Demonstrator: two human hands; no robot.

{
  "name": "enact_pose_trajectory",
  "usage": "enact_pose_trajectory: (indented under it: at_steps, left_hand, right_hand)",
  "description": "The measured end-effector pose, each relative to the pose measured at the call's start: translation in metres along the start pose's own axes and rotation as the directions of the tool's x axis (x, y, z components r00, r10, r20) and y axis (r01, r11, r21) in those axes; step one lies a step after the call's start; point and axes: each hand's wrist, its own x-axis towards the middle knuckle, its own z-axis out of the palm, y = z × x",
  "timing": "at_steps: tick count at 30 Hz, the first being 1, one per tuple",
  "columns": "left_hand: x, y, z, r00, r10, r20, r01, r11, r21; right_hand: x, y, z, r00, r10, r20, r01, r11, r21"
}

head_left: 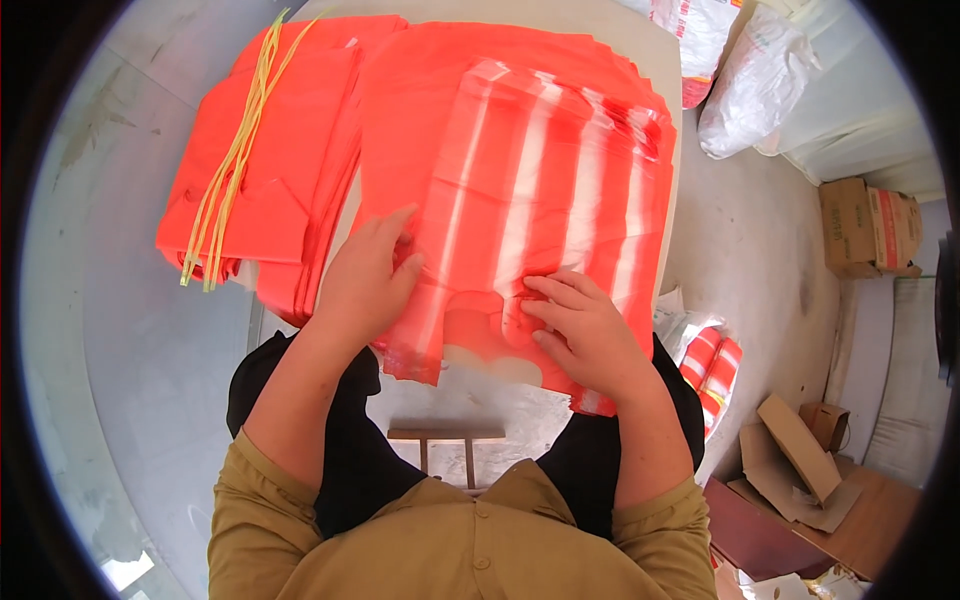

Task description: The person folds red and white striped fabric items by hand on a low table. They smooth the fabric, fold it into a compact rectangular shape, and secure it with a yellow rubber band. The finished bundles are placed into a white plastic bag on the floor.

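A red-and-white striped plastic bag (512, 190) with a handle cutout lies flat before me on a fanned stack of plain red plastic sheets or bags (400, 90). My left hand (368, 272) is at its left edge, thumb apart from the fingers, with nothing visibly gripped. Fingers spread, my right hand (580, 325) rests on the bag beside the cutout near the front edge; its fingertips touch the plastic. The bag's handle ends hang toward the table's near edge.
Folded red bags (270, 170) with yellow ties (240, 150) across them lie at left on the table (640, 35). White sacks (755, 85) stand at back right. Striped bundles (712, 365) sit low at right, with cardboard boxes (868, 228) beyond. A wooden frame (446, 436) shows between my knees.
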Motion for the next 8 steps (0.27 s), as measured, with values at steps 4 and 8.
enact_pose_trajectory:
  at_steps: [4, 8]
  left_hand:
    - [0.001, 0.008, -0.008, 0.979, -0.171, 0.115, 0.189, 0.967, -0.17]
    - [-0.002, -0.011, 0.006, 0.998, 0.037, -0.048, -0.027, 0.98, 0.196]
  right_hand:
    - [0.003, -0.004, 0.0, 1.0, -0.009, -0.03, 0.008, 1.0, -0.016]
    - [0.004, -0.006, 0.0, 0.999, -0.009, -0.051, 0.007, 0.999, -0.037]
